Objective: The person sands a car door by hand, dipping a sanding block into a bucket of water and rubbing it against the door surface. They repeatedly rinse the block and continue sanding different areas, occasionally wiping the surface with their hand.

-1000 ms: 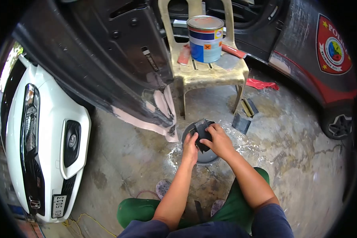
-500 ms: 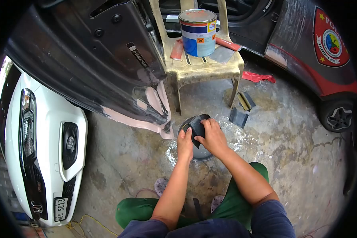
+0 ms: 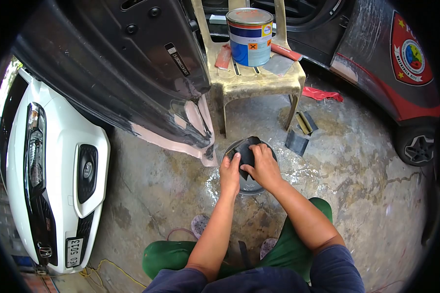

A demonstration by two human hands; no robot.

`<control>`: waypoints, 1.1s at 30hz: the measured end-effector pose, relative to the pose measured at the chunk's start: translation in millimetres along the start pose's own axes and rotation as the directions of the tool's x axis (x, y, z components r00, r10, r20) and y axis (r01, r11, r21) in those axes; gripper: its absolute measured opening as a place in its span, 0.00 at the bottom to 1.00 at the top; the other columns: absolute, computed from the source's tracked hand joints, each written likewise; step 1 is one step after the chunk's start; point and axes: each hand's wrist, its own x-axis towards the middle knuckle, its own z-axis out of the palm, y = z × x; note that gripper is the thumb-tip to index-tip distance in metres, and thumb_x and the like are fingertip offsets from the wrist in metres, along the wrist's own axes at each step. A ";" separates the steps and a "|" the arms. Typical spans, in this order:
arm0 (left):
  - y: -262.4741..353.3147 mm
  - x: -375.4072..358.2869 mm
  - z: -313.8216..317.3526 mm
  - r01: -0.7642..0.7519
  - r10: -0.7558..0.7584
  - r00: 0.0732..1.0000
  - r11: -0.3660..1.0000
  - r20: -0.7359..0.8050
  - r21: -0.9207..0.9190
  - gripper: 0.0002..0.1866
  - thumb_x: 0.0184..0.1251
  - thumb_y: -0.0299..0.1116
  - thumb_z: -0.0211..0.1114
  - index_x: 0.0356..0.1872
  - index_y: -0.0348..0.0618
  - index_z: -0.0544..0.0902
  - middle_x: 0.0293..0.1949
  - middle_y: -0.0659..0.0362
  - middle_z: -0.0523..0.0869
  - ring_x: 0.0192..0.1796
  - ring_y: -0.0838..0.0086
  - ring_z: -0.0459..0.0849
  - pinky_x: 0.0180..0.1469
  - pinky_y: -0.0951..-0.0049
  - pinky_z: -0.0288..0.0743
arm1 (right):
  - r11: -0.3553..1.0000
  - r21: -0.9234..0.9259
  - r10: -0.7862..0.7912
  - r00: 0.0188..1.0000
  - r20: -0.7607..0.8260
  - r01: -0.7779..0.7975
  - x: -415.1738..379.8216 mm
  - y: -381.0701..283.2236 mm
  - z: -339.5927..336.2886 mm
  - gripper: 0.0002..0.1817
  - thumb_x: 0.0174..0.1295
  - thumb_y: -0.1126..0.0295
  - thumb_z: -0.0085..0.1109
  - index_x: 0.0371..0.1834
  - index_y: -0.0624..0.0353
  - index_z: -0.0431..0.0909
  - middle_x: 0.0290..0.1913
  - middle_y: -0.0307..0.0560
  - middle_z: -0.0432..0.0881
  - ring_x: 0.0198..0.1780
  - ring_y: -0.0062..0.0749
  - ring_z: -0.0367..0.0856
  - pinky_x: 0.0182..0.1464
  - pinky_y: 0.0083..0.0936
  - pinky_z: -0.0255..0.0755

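Observation:
Both hands grip a dark, creased sheet of sandpaper (image 3: 248, 155) above a round grey basin (image 3: 252, 192) on the floor. My left hand (image 3: 229, 176) pinches the left side, its thumb on top. On the right side, my right hand (image 3: 266, 168) has its fingers curled over the sheet and its thumb pressed against it. A brownish edge shows near the left fingertips. The hands and sheet hide much of the basin's inside.
Ahead stands a worn plastic chair (image 3: 259, 88) bearing a large can (image 3: 250, 39) and red-handled scrapers. Dark sandpaper pieces (image 3: 297, 142) lie right of the basin. A car door (image 3: 117, 73) with pink filler hangs at left, near a white car (image 3: 58, 112).
The sandpaper between my hands is tilted a little differently and shows more of its dark face. My hands keep their hold over the basin. The whole view has shifted slightly.

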 end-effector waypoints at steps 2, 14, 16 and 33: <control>-1.7 1.0 -1.4 -0.026 0.026 1.000 1.000 0.011 0.005 0.04 0.78 0.30 0.64 0.46 0.43 0.81 0.41 0.64 0.87 0.38 0.85 0.81 0.38 0.80 0.72 | 1.000 0.000 -0.009 0.999 0.031 0.009 -0.2 -0.3 -1.6 0.36 0.52 0.65 0.81 0.63 0.63 0.73 0.57 0.59 0.76 0.59 0.57 0.77 0.61 0.44 0.74; -17.7 12.1 -17.5 -0.054 0.055 0.997 0.998 0.047 -0.020 0.10 0.77 0.27 0.61 0.54 0.37 0.80 0.49 0.57 0.88 0.48 0.75 0.86 0.54 0.71 0.79 | 0.677 0.601 0.361 0.903 0.233 -0.425 13.2 46.3 9.9 0.17 0.72 0.62 0.64 0.53 0.65 0.85 0.49 0.60 0.88 0.51 0.55 0.88 0.54 0.37 0.79; -16.0 9.5 -13.5 -0.027 0.027 0.999 1.000 0.028 0.012 0.11 0.77 0.25 0.61 0.55 0.36 0.79 0.48 0.58 0.88 0.48 0.76 0.85 0.54 0.73 0.78 | 0.824 0.421 0.362 0.924 0.126 -0.380 12.1 22.4 -5.0 0.16 0.73 0.62 0.62 0.52 0.64 0.86 0.46 0.60 0.89 0.48 0.56 0.88 0.52 0.38 0.81; -11.8 -1.1 3.0 0.013 0.008 0.994 0.981 -0.108 0.193 0.38 0.78 0.28 0.60 0.80 0.25 0.52 0.52 0.50 0.86 0.50 0.70 0.84 0.53 0.73 0.77 | 0.927 -0.266 -0.266 0.964 0.029 0.264 -7.1 -3.5 2.8 0.39 0.57 0.66 0.71 0.73 0.67 0.69 0.70 0.55 0.74 0.69 0.51 0.72 0.72 0.51 0.64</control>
